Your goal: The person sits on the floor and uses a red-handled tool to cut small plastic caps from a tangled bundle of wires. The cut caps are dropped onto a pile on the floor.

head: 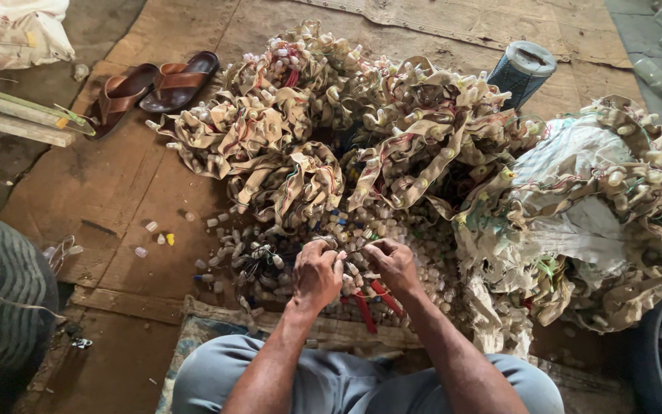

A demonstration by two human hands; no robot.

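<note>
A big heap of beige fabric strips (346,123) studded with small white plastic caps and coloured wires lies on the floor in front of me. Below it spreads a pile of loose white caps (408,238). My left hand (317,274) is closed over some caps and thin wires at the pile's near edge. My right hand (394,263) sits right beside it, fingers pinched on the same small bundle of wire between the two hands. Red strips (365,309) lie under my wrists. My grey-trousered knees fill the bottom edge.
A pair of brown sandals (151,86) lies at the upper left beside wooden slats (17,123). A dark cylindrical container (521,70) stands behind the heap. A white sack (576,184) draped with strips is at right, a dark tyre (1,284) at left.
</note>
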